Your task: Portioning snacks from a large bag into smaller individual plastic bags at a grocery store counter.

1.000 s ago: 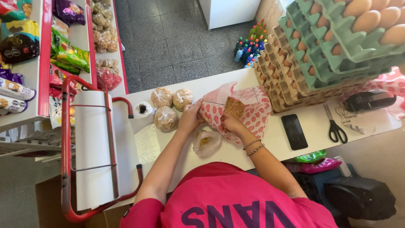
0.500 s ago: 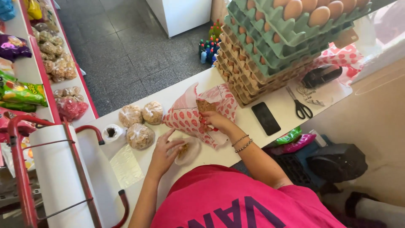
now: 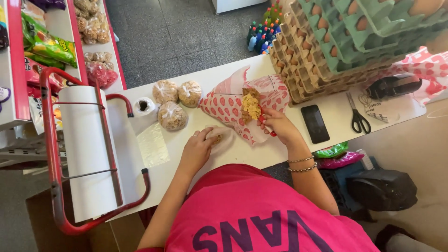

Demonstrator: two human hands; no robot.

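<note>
Closed around a small clear bag (image 3: pixel 218 138) of snack pieces, the left hand (image 3: pixel 199 148) presses it flat against the white counter (image 3: pixel 242 154), fingers curled over its near edge. Just to the right, the right hand (image 3: pixel 278 127) pinches the lower edge of a pink paper bag printed with red hearts (image 3: pixel 233 105), thumb and fingertips shut on the paper; two bracelets (image 3: pixel 302 164) ring that wrist. This paper bag lies on its side, mouth open, with a heap of yellow-brown flakes (image 3: pixel 251 105) showing inside. The clear bag sits touching the paper bag's lower left side.

Beyond them, three tied clear bags of round cookies (image 3: pixel 172 102) cluster near the counter's far edge, with a roll of tape (image 3: pixel 143 106) beside them. Stacked egg trays (image 3: pixel 345 42), green and brown, rise at the far right. A black phone (image 3: pixel 314 123) lies near the right hand, black-handled scissors (image 3: pixel 358 116) further right. A red-framed dispenser with a white paper roll (image 3: pixel 86 154) stands at the left end of the counter.
</note>
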